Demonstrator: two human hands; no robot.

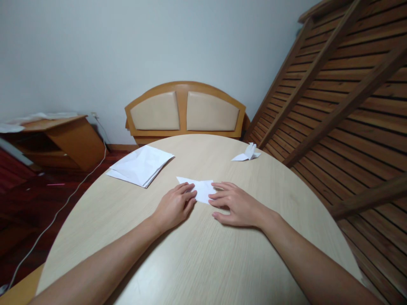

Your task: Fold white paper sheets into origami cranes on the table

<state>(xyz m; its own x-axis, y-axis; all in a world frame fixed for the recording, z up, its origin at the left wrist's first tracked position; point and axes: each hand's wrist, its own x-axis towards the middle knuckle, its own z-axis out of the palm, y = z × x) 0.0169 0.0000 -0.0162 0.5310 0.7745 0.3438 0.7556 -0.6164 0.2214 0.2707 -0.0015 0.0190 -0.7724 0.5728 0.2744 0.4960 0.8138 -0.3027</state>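
Observation:
A small folded sheet of white paper [203, 191] lies flat on the table, with a pointed corner sticking out at its upper left. My left hand [175, 205] rests on its left side, fingers stretched over the edge and pressing on it. On the right side, my right hand [234, 204] touches the paper with spread fingertips, its thumb apart on the tabletop. Both hands cover parts of the paper's sides. Farther back to the right stands a folded white paper crane [248, 153], touched by neither hand.
A stack of white paper sheets [141, 165] lies at the left of the round wooden table [203, 262]. Behind it stands a padded headboard [186, 110]. Wooden slats [343, 106] lean at the right. A white cable [68, 201] crosses the floor near a wooden desk [74, 142].

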